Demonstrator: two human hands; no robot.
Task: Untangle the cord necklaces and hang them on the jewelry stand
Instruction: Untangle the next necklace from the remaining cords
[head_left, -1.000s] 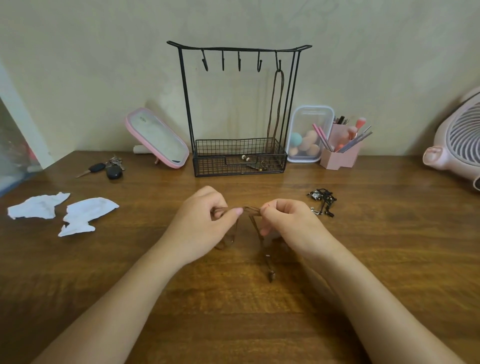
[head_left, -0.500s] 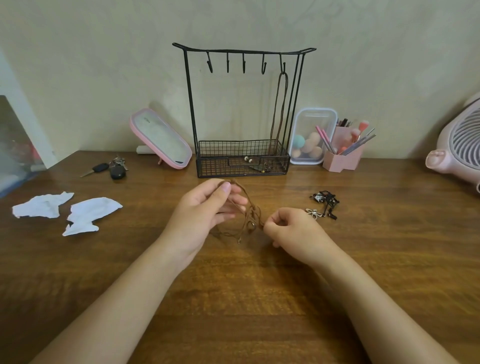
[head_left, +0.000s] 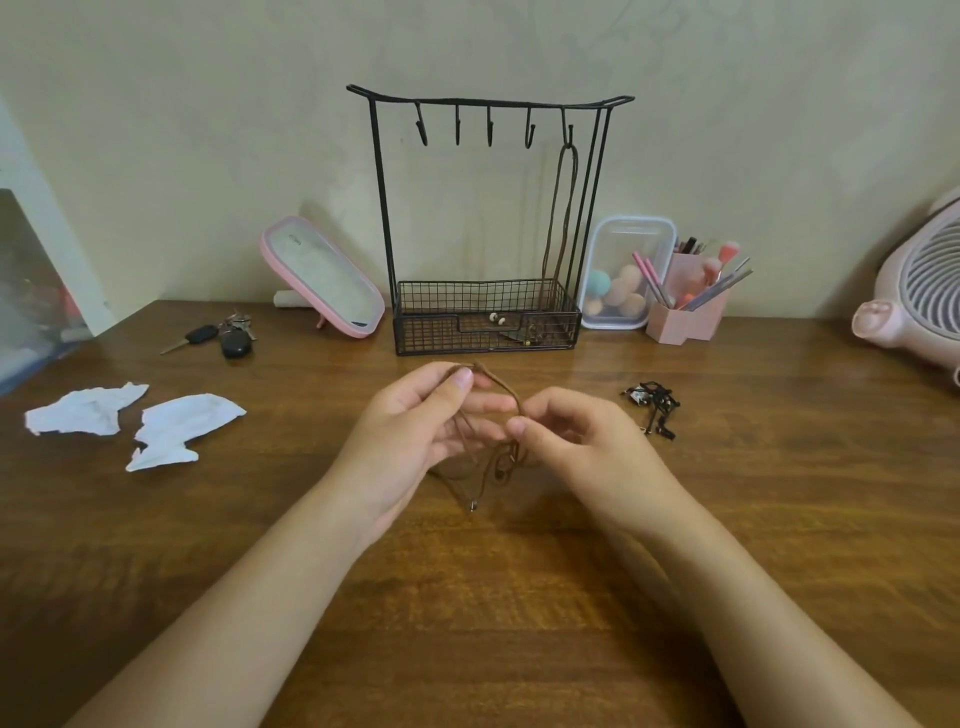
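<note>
Both hands work above the middle of the desk (head_left: 467, 623). The left hand (head_left: 410, 431) is half-curled, palm toward the camera, and pinches the brown cord necklace (head_left: 500, 385) between thumb and fingertips at the top of its loop. The right hand (head_left: 582, 447) is loosely curled, with thumb and forefinger closed on the same cord where it bends downward. Below the fingers the cord falls in tangled loops, and its beaded end hangs just above the wood.

Half a second earlier the right hand was lower and farther from the left. It has since risen and closed in, so the fingertips of the two hands nearly meet.

A strip of bare wood separates the hands from the basket of the jewelry stand (head_left: 382, 208), where a second brown necklace (head_left: 563, 208) hangs from the rightmost hook. A tangle of black cord necklaces (head_left: 654, 408) lies near the right hand, and torn paper scraps (head_left: 176, 431) lie well apart to the left. The desk's left edge runs past the scraps.
</note>
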